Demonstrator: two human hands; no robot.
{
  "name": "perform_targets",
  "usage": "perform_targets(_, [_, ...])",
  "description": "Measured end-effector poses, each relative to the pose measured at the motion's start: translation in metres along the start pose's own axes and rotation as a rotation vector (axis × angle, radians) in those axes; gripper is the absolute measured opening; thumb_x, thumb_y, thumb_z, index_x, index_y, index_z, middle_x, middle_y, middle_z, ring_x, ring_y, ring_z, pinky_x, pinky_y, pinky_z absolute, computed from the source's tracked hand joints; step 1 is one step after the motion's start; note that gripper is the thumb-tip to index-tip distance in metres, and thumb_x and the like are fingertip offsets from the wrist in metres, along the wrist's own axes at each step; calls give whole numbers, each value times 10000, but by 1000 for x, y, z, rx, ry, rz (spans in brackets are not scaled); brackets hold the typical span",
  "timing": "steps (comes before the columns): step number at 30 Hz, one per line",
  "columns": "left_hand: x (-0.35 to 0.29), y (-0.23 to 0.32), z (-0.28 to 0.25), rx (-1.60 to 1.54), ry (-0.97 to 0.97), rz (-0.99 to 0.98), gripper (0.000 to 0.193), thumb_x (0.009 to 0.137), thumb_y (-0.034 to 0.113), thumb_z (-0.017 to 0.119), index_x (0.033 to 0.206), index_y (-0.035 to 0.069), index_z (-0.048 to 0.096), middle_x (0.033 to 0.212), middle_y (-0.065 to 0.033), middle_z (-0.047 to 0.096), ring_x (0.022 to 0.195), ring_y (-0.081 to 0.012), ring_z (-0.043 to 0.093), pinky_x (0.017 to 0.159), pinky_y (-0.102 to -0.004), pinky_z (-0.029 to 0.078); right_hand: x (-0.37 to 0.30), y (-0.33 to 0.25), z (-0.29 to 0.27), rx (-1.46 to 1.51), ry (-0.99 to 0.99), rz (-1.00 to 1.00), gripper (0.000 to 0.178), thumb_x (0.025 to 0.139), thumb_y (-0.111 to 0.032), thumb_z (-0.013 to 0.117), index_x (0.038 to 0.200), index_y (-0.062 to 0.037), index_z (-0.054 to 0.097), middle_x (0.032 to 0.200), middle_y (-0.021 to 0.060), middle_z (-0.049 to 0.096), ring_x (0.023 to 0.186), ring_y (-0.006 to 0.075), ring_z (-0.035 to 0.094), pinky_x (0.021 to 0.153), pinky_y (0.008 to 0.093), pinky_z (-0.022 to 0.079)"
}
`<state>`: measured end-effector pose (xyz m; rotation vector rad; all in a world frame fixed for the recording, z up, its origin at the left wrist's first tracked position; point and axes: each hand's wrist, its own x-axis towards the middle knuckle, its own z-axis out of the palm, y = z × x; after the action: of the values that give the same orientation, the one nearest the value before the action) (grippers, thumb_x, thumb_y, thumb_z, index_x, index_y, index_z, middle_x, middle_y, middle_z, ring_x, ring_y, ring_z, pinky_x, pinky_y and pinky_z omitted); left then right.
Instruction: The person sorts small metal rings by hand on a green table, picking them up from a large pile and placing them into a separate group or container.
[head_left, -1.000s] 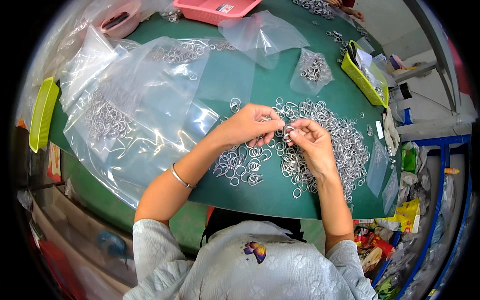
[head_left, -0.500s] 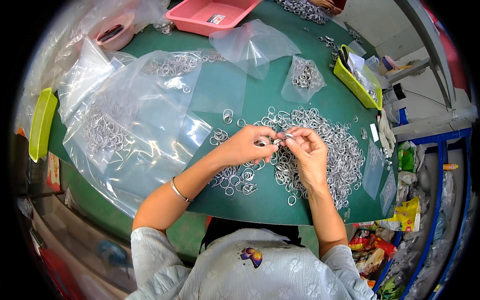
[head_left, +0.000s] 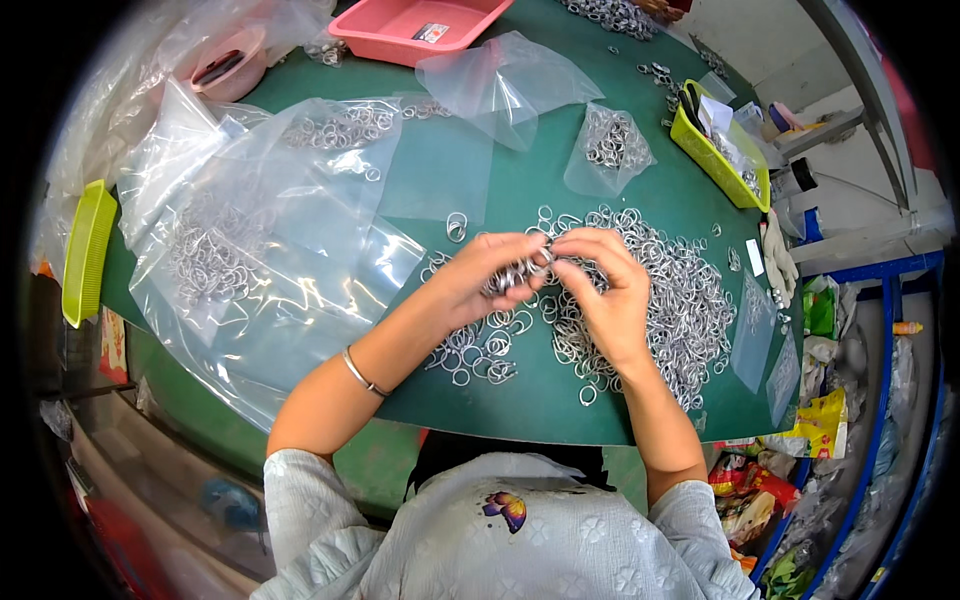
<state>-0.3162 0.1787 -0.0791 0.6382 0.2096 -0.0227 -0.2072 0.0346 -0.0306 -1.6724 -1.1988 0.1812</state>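
Observation:
Several silver metal rings (head_left: 516, 276) lie in my left hand (head_left: 468, 276), its fingers curled around them. Thumb and fingertips of my right hand (head_left: 612, 300) are pinched together at the edge of that bunch, on a ring (head_left: 545, 254) partly hidden by the fingers. Both hands meet above the green table, fingertips nearly touching. Under and beyond my right hand spreads a large heap of loose metal rings (head_left: 675, 305). A smaller group of rings (head_left: 476, 352) sits below my left hand, close to the table's front edge.
Clear plastic sheeting and bags (head_left: 300, 260) with rings cover the left side. A small bag of rings (head_left: 612, 145) stands farther back. Around are a pink tray (head_left: 400, 52), a pink bowl (head_left: 240, 82), a yellow-green basket (head_left: 690, 140), another basket (head_left: 88, 255), and gloves (head_left: 775, 255).
My left hand has turned and shifted slightly, so the bunch of rings in it shows more. My right fingertips have moved left and up, towards the left fingertips.

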Motion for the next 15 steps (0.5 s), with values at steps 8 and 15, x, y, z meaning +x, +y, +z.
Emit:
perform_targets(8, [0,17,-4,-208,139,317,309,922,261,521,1122,27,538,822,-109,582,570,-106,492,453,-203,400,2,11,7,-124,-290,95,179,793,-53,682,965,-8,659,961,122,643,930,288,608,849,365,473])
perform_targets(15, [2,23,-14,-63,66,379,428,865,165,463,1235,-49,483,929,-162,594,635,-153,529,539,-248,426,-1,15,47,-327,-395,-146,307,749,-75,709,1041,-32,624,982,121,561,953,299,511,860,410,420])
